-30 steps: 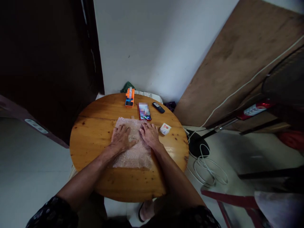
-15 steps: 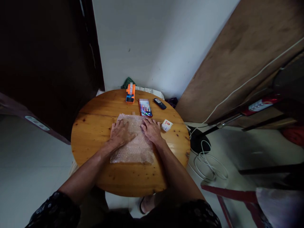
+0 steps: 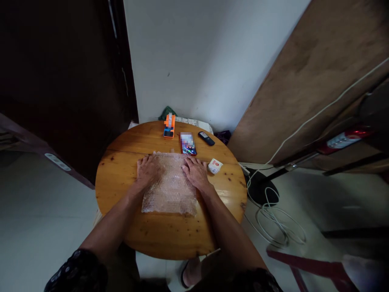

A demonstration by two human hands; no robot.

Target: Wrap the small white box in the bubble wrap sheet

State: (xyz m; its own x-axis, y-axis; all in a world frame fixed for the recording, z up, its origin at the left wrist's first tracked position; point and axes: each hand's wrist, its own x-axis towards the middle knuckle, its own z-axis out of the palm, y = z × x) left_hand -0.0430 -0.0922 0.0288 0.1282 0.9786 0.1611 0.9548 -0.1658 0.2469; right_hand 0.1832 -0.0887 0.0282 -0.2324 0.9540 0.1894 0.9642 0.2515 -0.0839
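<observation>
A sheet of clear bubble wrap (image 3: 172,190) lies flat on the round wooden table (image 3: 121,182). On its upper left edge rests my left hand (image 3: 147,170), open, its fingertips reaching past the sheet onto the wood. My right hand (image 3: 195,172) lies open on the upper right edge, fingers spread. Just right of that hand stands a small white box (image 3: 215,166) with red print. Beyond the wrap, a smartphone (image 3: 188,144) with its screen lit lies face up.
An orange and blue tape dispenser (image 3: 169,125) stands at the table's far side. A dark handset (image 3: 206,138) lies right of the phone. On the floor to the right are a coiled white cable (image 3: 270,215) and a black round base (image 3: 263,188). A wall rises behind the table.
My left hand has slid left to the edge of the bubble wrap. My right hand stays on the right edge. The whole view has shifted slightly.
</observation>
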